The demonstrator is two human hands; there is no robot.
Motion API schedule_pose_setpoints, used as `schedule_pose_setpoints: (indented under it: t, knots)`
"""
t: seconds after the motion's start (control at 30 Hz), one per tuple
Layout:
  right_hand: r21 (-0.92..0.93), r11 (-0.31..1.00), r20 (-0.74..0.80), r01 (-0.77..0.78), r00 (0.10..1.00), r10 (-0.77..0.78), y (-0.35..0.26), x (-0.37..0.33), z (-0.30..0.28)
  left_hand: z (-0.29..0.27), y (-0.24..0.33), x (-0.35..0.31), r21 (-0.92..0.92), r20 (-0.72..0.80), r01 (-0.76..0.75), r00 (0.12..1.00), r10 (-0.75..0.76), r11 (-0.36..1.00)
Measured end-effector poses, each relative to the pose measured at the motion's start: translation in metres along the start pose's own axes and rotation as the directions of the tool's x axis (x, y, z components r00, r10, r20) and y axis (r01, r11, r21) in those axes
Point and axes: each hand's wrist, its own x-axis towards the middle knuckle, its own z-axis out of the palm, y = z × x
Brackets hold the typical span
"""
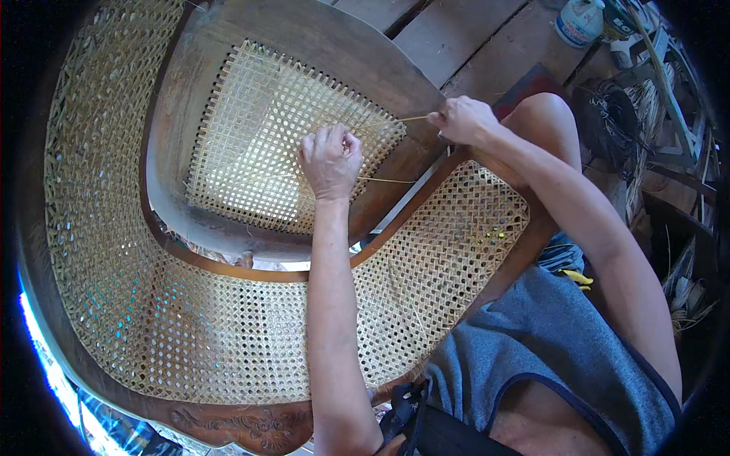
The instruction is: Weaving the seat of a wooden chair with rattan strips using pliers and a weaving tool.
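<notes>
A wooden chair seat [411, 83] frames a panel of woven cane [251, 129], its rim lined with small holes. Over the right half of the weave, my left hand [331, 161] is closed with curled fingers; what its fingertips hold is hidden. My right hand [465, 121], just past the seat's right corner, pinches a thin cane strand [407, 119]. That strand runs taut from the right fingers leftward over the weave toward my left hand. Another loose cane strand [388, 180] sticks out to the right beside my left wrist.
The chair's curved caned backrest [251, 334] wraps around the left and near sides, edged with carved wood [266, 429]. A white plastic jug [580, 23] stands on the plank floor [471, 38] at the far right. A yellow-handled tool [576, 279] lies beside my clothing.
</notes>
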Motion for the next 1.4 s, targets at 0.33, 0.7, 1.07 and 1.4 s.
schedule_pose_setpoints:
  t: [0.33, 0.7, 1.07, 1.4]
  knots:
    - [0.156, 0.985, -0.021, 0.075, 0.997, -0.072, -0.025, -0.043, -0.042, -0.004, 0.061, 0.016, -0.703, 0.138, 0.078, 0.99, 0.028, 0.707]
    - [0.567, 0.821, 0.148, 0.067, 0.972, -0.182, -0.079, 0.009, 0.033, -0.013, -0.004, 0.021, -0.485, 0.188, 0.103, 0.982, -0.011, 0.868]
    - [0.548, 0.822, -0.055, 0.153, 0.988, -0.147, -0.097, 0.024, 0.048, -0.008, -0.012, 0.02, -0.429, 0.213, 0.014, 0.973, 0.086, 0.903]
    - [0.546, 0.836, 0.21, -0.058, 0.975, -0.07, -0.097, 0.018, 0.019, -0.022, 0.006, 0.024, -0.125, 0.337, -0.064, 0.936, 0.103, 0.99]
